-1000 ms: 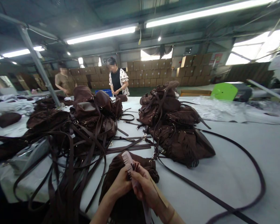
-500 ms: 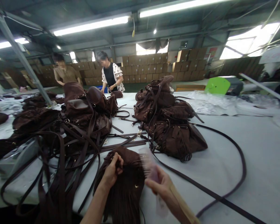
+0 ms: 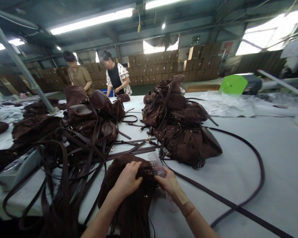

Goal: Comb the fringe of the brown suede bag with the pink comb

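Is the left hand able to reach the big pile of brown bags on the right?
Probably yes: the left hand rests on the fringed bag, and only loose straps lie before the pile.

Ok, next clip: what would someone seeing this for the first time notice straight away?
Nearest the camera, the left hand presses on a brown fringed bag at the table's front edge, while the right hand holds a pale comb at its top. Beyond, two heaps of brown bags with trailing straps cover the grey table. Two people work at the far end, before stacked cartons.
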The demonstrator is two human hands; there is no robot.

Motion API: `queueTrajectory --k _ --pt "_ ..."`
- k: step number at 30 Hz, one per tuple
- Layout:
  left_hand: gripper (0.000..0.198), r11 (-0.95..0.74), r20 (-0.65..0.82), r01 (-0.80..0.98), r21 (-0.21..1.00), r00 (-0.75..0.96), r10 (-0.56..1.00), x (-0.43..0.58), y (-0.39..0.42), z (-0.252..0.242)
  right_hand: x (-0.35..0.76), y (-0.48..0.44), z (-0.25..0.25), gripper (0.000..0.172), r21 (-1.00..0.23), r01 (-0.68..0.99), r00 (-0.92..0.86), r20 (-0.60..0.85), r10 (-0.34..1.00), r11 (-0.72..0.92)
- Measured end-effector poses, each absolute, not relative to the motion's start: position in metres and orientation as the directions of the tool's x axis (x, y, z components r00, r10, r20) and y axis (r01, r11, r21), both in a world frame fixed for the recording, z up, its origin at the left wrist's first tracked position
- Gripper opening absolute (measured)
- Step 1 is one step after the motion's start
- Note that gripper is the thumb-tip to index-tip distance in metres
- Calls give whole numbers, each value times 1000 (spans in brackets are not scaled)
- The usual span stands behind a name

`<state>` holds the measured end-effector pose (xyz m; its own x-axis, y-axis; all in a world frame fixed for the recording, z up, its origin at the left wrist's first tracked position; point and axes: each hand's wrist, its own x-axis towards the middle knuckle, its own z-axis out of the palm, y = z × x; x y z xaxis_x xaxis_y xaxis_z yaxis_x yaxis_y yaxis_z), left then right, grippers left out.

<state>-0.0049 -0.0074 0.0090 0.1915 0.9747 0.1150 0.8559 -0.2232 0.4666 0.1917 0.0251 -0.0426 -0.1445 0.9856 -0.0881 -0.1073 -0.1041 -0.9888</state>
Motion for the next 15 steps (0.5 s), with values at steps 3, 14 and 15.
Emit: queueTrajectory --k 3,14,15 --pt "52 -201 -2 899 388 219 976 13 10 -15 198 32 -32 32 -992 -91 -135 -70 988 -83" --pt "16 50 -45 226 973 -27 999 -5 32 -56 167 30 41 46 -965 -261 -258 41 965 -29" --pt "25 68 -54 179 982 -77 996 -8 33 -58 172 28 42 46 -965 -263 -212 40 977 -18"
